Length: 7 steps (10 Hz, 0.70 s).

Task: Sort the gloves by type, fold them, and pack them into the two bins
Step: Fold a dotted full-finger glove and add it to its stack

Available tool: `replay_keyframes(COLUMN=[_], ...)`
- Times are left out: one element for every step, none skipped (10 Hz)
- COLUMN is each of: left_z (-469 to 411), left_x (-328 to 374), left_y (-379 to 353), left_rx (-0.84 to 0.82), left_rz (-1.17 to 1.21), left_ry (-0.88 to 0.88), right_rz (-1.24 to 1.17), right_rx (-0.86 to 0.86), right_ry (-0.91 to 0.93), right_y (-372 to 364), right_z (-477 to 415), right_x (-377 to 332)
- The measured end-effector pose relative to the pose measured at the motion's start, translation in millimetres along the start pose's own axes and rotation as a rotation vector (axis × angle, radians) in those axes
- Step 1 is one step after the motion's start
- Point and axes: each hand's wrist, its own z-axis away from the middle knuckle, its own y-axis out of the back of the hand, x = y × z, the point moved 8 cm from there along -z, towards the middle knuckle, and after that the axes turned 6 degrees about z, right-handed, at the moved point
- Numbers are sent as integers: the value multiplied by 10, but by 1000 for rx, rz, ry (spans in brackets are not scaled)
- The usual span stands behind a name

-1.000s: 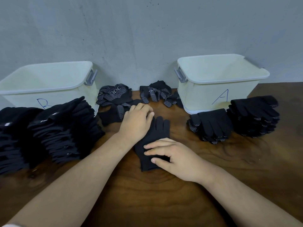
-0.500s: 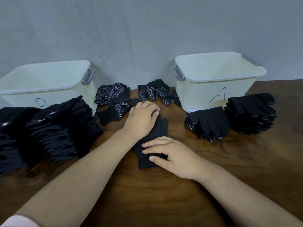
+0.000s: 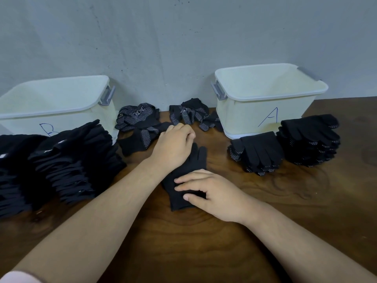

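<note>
While the right hand (image 3: 216,194) is pressing flat fingers (image 3: 186,180) on the black glove (image 3: 199,158), the left hand (image 3: 173,148) is curling over it, whether pinching I cannot tell.

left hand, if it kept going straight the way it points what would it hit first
Probably the loose dotted gloves by the wall, just beyond the left hand; depth is unclear.

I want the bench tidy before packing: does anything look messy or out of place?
Only the loose dotted gloves between bin B and bin A: they lie crumpled in two heaps by the wall, while the right stacks and left stacks are piled flat. Nothing looks spilled or damaged.
</note>
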Motion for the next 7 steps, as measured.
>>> replay_keyframes(left_z=[26, 27, 16, 15, 36, 86, 174], left_x=[49, 42, 25, 48, 61, 81, 40], left_y=[-137, -234, -203, -182, -211, -150, 72], left_rx=[-108, -184, -128, -94, -89, -39, 55], left_rz=[71, 108, 142, 107, 45, 11, 51], left_ry=[-5, -10, -20, -45, -70, -100, -102], right_rz=[-7, -7, -7, -7, -10, -29, -115], right_rx=[7, 10, 2, -5, -3, 15, 177], right_ry=[0, -1, -4, -6, -2, 10, -17], right_y=[1, 6, 3, -3, 3, 30, 175], right_z=[3, 1, 0, -3, -3, 11, 71], right_x=[-1, -2, 3, -3, -12, -20, 14])
